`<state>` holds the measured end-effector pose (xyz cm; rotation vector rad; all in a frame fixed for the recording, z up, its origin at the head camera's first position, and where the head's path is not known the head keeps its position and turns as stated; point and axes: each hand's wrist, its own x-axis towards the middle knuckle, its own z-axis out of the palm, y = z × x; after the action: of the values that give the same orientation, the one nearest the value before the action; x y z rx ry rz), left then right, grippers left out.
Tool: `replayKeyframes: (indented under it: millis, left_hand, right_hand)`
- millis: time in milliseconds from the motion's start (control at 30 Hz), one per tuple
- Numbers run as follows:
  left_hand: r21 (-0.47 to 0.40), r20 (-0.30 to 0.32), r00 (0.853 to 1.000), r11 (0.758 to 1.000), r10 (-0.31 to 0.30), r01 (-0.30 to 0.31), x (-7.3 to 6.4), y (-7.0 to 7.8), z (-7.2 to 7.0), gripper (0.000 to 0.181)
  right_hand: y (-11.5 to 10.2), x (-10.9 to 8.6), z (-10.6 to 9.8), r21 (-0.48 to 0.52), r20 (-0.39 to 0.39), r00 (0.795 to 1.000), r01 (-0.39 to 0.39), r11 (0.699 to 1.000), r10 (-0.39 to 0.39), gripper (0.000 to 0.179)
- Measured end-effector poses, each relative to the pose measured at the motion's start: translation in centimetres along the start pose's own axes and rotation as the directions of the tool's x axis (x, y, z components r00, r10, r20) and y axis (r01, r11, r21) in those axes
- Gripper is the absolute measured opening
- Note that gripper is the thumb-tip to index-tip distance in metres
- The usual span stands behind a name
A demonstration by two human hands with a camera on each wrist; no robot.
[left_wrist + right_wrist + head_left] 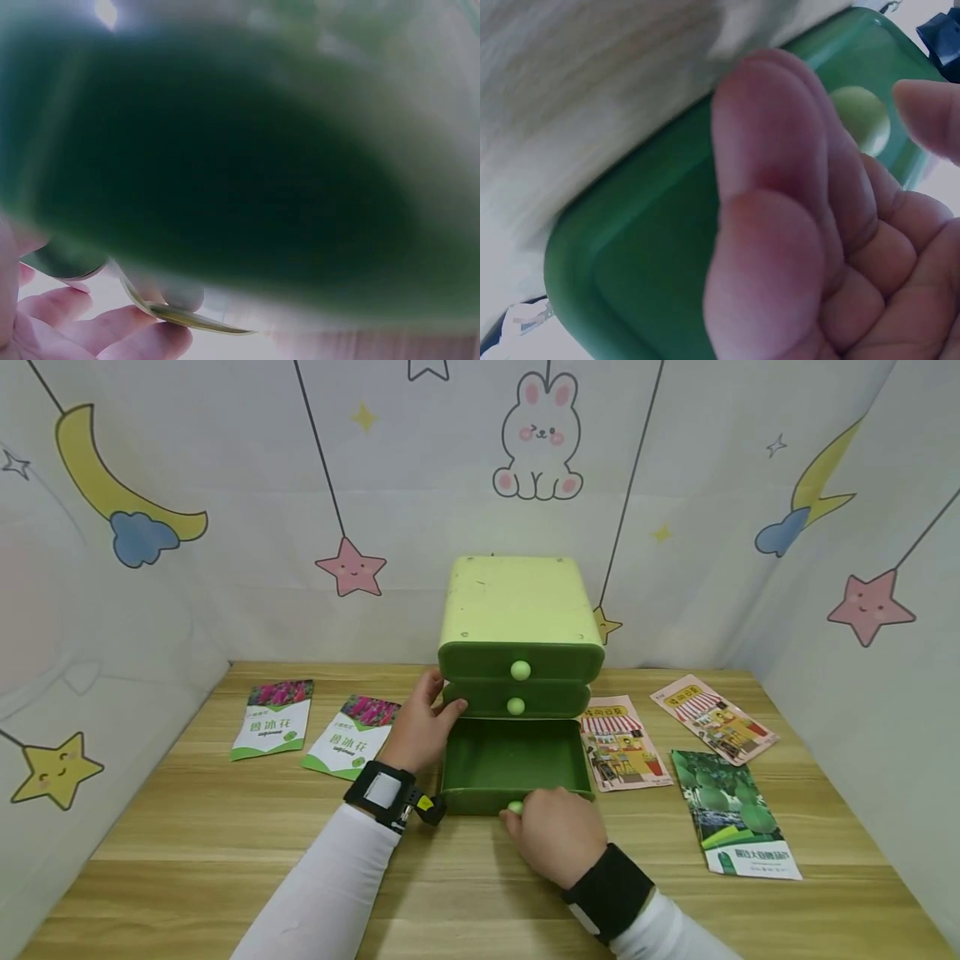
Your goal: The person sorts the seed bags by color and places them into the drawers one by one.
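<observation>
A small green drawer cabinet [517, 602] with a pale yellow-green top stands on the table. Its bottom drawer [517, 756] is pulled out, and nothing shows inside. The two upper drawers look closed. My left hand [420, 722] holds the cabinet's left side, its thumb against the edge of the middle drawer [487, 702]. Curled at the bottom drawer's front, my right hand [558, 835] has its thumb and fingers around the round knob [862, 120]. A gap shows between thumb and knob in the right wrist view. Blurred dark green fills most of the left wrist view.
Two flower-printed seed packets [273, 718] lie left of the cabinet. On the right are two pink packets with striped awnings [716, 718] and one green packet [735, 810]. A printed curtain [405, 468] closes off the back and sides.
</observation>
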<state>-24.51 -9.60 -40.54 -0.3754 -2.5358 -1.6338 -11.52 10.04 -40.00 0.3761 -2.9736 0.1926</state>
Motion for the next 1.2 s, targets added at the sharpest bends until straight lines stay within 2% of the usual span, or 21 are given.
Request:
replayKeyframes:
  millis: [200, 333, 467, 600, 933, 1200]
  left_hand:
    - [0.01, 0.005, 1.0, 1.0, 0.0, -0.001, 0.0, 0.2, 0.0, 0.052]
    - [0.015, 0.001, 1.0, 1.0, 0.004, -0.004, 0.1, 0.2, 0.1, 0.052]
    - [0.016, -0.003, 1.0, 1.0, 0.015, -0.015, 0.1, 0.1, 0.1, 0.051]
    - [0.022, -0.005, 1.0, 0.999, 0.024, -0.024, 0.0, -0.2, 0.2, 0.05]
    - [0.031, -0.001, 0.999, 0.999, 0.033, -0.033, -0.2, 0.1, 0.2, 0.048]
    - [0.058, 0.01, 0.999, 0.997, 0.043, -0.043, -0.3, 0.5, -0.1, 0.048]
  right_hand:
    - [1.0, 0.0, -1.6, 0.079, 0.085, 0.996, 0.024, 0.997, -0.03, 0.056]
    - [2.3, 0.2, -3.2, 0.159, 0.129, 0.992, -0.019, 0.987, -0.001, 0.057]
    - [4.2, 0.3, -4.6, 0.223, 0.096, 0.994, -0.077, 0.972, 0.057, 0.056]
    - [6.4, 0.4, -5.5, 0.247, 0.042, 0.996, -0.089, 0.965, 0.081, 0.054]
    - [10.5, 0.5, -6.2, 0.227, -0.032, 0.986, -0.154, 0.962, 0.165, 0.051]
    - [12.0, 0.7, -6.1, 0.247, -0.018, 0.978, -0.196, 0.949, 0.206, 0.04]
